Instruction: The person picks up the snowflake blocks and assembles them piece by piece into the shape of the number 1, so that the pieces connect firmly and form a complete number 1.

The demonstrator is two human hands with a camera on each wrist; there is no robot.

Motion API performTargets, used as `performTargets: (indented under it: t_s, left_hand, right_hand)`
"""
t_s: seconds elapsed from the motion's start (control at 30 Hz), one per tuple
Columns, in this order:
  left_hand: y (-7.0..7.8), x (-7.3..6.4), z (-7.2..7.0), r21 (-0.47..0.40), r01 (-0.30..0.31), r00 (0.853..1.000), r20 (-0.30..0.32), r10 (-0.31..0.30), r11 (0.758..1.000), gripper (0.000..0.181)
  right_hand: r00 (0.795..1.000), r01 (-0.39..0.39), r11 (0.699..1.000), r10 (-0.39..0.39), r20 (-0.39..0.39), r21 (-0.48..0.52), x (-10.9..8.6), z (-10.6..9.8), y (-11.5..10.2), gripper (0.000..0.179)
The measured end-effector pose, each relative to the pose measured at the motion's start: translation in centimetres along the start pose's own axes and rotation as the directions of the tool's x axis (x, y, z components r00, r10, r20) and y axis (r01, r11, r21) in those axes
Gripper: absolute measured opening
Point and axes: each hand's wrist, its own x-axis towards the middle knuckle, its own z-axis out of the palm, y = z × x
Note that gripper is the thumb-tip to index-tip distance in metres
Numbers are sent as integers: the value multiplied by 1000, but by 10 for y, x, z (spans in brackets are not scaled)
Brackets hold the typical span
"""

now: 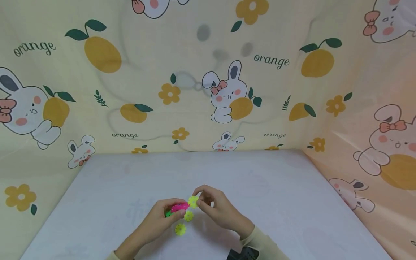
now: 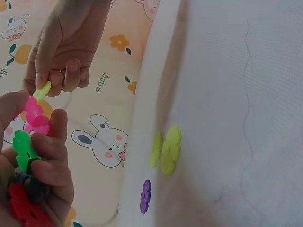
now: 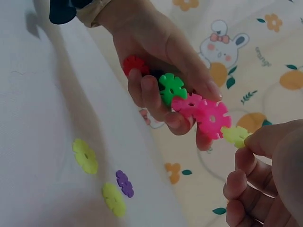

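In my left hand [image 1: 159, 218] I grip a chain of interlocking plastic snowflake discs. Its links are a red disc [image 3: 136, 65], a dark one partly hidden by the fingers, a green disc [image 3: 172, 89] and two pink discs, the outermost pink disc [image 3: 213, 118] at the far end. My right hand [image 1: 221, 209] pinches a yellow disc [image 3: 235, 135] between thumb and index finger, its edge meeting the outer pink disc's rim. The right hand's other fingers are curled below, as the right wrist view shows.
Two loose yellow discs [image 1: 189, 216] [image 1: 180, 229] lie on the white tabletop [image 1: 260, 180] beneath the hands. A purple disc [image 3: 124, 183] is beside them in the wrist views. Behind the table hangs a printed cloth [image 1: 195, 119] with rabbits and oranges.
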Motion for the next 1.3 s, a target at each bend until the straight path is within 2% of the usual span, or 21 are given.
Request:
performTargets:
  t_s: [0.33,0.53,1.1,1.3]
  left_hand:
    - [-2,-1,0,-25,-9,1000,12,9,1000,39]
    - [-3,-1,-2,-25,-24,999,20,25,999,39]
    - [-6,1,-2,-32,-71,997,4,71,997,26]
    - [-4,1,-3,-51,-39,999,3,39,998,35]
  right_hand:
    - [1000,-1,1000,1,5,0,-1,3,-1,19]
    - [1000,-16,1000,16,-25,7,-1,8,0,17]
    - [997,-49,996,53,-57,79,-2,19,2,17]
    - [995,-48,993,57,-82,106,0,21,5,21]
